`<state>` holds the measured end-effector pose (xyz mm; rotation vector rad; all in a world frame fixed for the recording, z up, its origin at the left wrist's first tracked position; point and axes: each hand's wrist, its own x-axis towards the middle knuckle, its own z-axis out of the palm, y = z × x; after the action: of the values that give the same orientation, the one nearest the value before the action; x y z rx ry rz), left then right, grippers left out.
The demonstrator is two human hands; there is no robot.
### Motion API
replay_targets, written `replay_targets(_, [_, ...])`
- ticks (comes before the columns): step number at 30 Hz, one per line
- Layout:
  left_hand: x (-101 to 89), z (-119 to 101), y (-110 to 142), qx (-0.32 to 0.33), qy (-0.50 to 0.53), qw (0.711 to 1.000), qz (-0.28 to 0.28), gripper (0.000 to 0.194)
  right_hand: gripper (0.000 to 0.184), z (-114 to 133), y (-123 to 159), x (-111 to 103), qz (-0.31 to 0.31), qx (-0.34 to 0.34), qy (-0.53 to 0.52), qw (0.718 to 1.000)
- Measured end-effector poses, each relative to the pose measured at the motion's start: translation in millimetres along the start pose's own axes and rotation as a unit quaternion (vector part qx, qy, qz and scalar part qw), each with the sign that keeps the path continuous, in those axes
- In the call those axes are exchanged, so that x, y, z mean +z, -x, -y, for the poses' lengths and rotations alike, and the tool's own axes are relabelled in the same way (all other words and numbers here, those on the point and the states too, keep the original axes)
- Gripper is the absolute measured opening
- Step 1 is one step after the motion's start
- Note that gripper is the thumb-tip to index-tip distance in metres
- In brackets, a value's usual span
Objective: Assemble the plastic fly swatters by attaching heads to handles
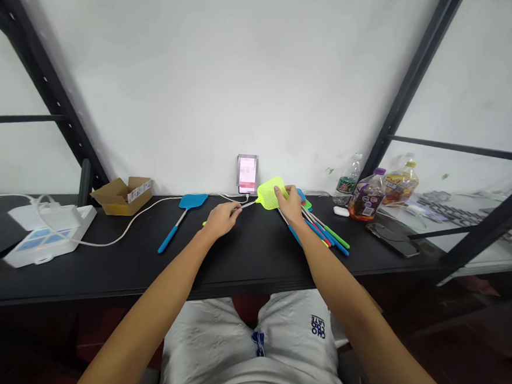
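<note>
A yellow-green fly swatter (268, 194) is stretched between my two hands above the black table. My left hand (222, 218) is closed around its metal shaft, with a bit of the yellow-green handle end showing to the left. At the other end, my right hand (290, 205) grips the edge of the perforated head, thumb on top. Under and beside my right hand lies a pile of several fly swatters (329, 235) with blue, green and red handles; their heads are partly hidden. A single blue fly swatter (193, 201) lies off to the left, handle toward me.
A phone (247, 174) leans on the wall, cable attached. Left are an open cardboard box (122, 197) and a white power strip (53, 236). Right stand a water bottle (347, 184) and a purple-capped bottle (368, 197), near a white case (341, 211) and dark phone (393, 239).
</note>
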<state>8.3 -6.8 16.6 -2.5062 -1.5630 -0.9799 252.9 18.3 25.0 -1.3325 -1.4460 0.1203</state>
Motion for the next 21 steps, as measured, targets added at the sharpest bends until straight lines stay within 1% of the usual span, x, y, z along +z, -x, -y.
replay_targets(2, [-6.2,1.5,-0.2,-0.023,-0.021,0.999,-0.032,0.028,0.046,-1.9,-2.6,-2.3,-0.007,-0.004,0.001,1.000])
replay_targets(4, [-14.3,3.8,0.6,-0.061,-0.044,0.994,-0.081,0.030,0.045,-6.3,-5.7,-4.4,-0.002,0.013,0.050,0.999])
replay_targets(5, [-18.8,5.2,1.5,-0.082,-0.054,0.989,-0.109,0.031,0.044,-9.1,-7.0,-5.1,0.013,0.025,0.087,0.996])
replay_targets(8, [-32.3,10.9,6.3,-0.159,-0.082,0.965,-0.190,0.031,0.029,-16.8,-7.6,-4.1,0.096,0.057,0.204,0.973])
replay_targets(10, [-40.0,16.9,10.1,-0.214,-0.099,0.946,-0.222,0.030,0.021,-20.2,-5.6,-1.8,0.149,0.065,0.262,0.951])
replay_targets(12, [-46.2,25.4,13.7,-0.263,-0.112,0.932,-0.221,0.028,0.022,-22.2,-3.3,0.5,0.187,0.063,0.300,0.933])
replay_targets(14, [-50.7,35.5,17.0,-0.296,-0.126,0.926,-0.199,0.028,0.027,-23.1,-1.9,1.9,0.212,0.057,0.316,0.923])
replay_targets(18, [-55.4,53.7,23.1,-0.324,-0.152,0.924,-0.139,0.025,0.032,-22.0,-1.1,3.5,0.221,0.057,0.333,0.915])
replay_targets(21, [-56.7,60.7,26.0,-0.337,-0.155,0.923,-0.099,0.023,0.026,-18.8,0.7,5.3,0.229,0.051,0.342,0.910])
